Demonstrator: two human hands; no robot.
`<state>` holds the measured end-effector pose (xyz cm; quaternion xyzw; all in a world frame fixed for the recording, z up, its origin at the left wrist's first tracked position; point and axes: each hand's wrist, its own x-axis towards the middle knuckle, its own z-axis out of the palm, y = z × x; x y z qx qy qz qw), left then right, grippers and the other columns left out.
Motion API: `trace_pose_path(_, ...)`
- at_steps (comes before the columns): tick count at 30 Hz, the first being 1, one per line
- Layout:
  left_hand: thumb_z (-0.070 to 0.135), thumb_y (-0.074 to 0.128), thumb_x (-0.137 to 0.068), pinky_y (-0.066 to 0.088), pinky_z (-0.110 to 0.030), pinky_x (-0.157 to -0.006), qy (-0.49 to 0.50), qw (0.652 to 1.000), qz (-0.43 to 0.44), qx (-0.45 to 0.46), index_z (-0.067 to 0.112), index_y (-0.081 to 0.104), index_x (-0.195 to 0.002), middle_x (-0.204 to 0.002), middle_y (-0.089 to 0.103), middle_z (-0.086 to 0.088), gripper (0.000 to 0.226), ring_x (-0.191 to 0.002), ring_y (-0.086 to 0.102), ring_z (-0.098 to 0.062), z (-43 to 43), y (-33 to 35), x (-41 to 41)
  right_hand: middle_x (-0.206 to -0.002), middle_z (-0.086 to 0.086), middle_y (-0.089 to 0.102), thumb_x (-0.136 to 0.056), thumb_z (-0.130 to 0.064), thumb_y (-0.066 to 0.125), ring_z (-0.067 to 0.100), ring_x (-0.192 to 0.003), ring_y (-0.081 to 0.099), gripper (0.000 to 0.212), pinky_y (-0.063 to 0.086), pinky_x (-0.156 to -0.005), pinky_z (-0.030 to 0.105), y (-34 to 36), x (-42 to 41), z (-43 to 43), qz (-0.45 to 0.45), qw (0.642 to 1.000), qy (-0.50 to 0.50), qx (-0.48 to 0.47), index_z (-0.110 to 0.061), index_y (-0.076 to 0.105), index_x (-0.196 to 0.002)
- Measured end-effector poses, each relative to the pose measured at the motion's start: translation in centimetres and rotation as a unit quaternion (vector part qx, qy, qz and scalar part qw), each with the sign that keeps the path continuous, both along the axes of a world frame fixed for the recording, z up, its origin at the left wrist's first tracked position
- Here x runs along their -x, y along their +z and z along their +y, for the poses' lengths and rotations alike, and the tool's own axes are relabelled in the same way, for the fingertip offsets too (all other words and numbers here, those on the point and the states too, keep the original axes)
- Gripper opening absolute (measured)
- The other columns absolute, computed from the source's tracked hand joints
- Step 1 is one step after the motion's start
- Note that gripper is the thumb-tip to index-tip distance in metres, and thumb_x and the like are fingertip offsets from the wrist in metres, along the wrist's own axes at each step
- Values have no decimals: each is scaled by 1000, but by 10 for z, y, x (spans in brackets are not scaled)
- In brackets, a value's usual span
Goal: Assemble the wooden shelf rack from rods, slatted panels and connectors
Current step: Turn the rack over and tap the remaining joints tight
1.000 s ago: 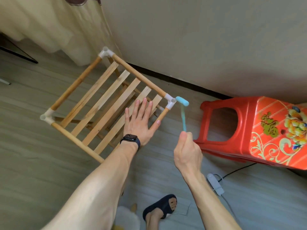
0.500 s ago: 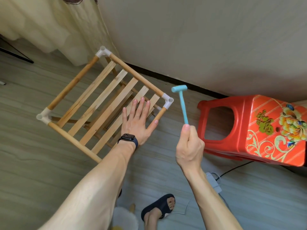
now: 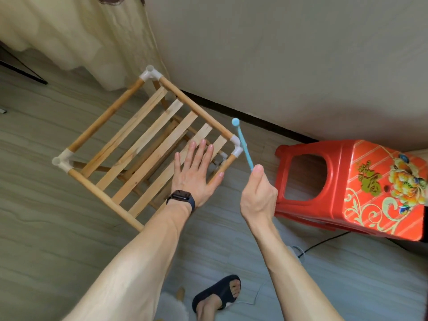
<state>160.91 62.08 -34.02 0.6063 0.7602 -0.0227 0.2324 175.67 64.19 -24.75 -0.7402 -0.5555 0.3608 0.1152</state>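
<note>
rack (image 3: 139,144) stands on floor (image 3: 46,228) by wall | left hand (image 3: 194,174) grip wide, palm flat on top slats | right hand (image 3: 258,195) grip closed round blue hammer (image 3: 244,147) handle, head above corner connector (image 3: 235,140)

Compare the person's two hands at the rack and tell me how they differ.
The left hand lies flat, fingers spread, on the slatted panel; the right hand is curled round the handle of a blue mallet. The left hand touches the rack; the right hand is off it, beside the white corner connector. The left wrist wears a dark watch; the right wrist is bare. Both hands are at the same corner of the rack.
</note>
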Motion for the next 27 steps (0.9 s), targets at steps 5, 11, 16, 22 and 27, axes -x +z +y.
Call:
trace_pose_path(5, 72, 13, -96, -25, -50, -115, -4, 1000, -11, 21, 31, -24, -154, -160, -34, 5, 80, -147, -32, -19, 0, 6, -1, -99, 14, 68, -107, -47, 9, 38, -100, 59, 68, 37, -77, 38, 5, 4, 9, -65, 995, -3, 74, -10, 64, -119)
trace_pose_path(11, 66, 27, -98, 4, -47, -124, -40, 997, -68, 0, 31, -6, -159, -166, -16, 7, 78, -153, -7, -15, 8, 34, 52, -76, 2, 58, -106, -46, 27, 16, -71, 53, 44, 36, -58, 35, 21, 48, 19, 25, 998, 24, 48, -16, 50, -83)
trace_pose_path(16, 75, 22, -94, -10, -55, -118, 31, 997, 68, -8, 21, -15, -158, -164, -24, -4, 92, -153, -17, -26, 17, 41, 176, -70, -1, 57, -107, -41, 30, 17, -71, 55, 39, 40, -65, 37, 13, 118, 31, 57, 992, 105, 29, -20, 50, -81)
trace_pose_path(22, 92, 7, -81, -19, -52, -118, 13, 996, 62, 70, 24, -35, -149, -146, -54, 1, 105, -142, -39, -23, -6, 19, 236, -62, -1, 50, -109, -33, 29, 12, -57, 51, 27, 34, -48, 18, 7, 198, 59, 69, 973, 147, -162, -21, 42, -89)
trace_pose_path(27, 89, 7, -81, -20, -49, -115, 10, 998, 44, 39, 21, -35, -149, -147, -54, 0, 105, -136, -44, -22, -3, 14, 236, -74, 1, 53, -107, -45, 17, 17, -63, 56, 39, 46, -57, 36, -19, 227, 79, -92, 974, 206, -34, -18, 45, -101)
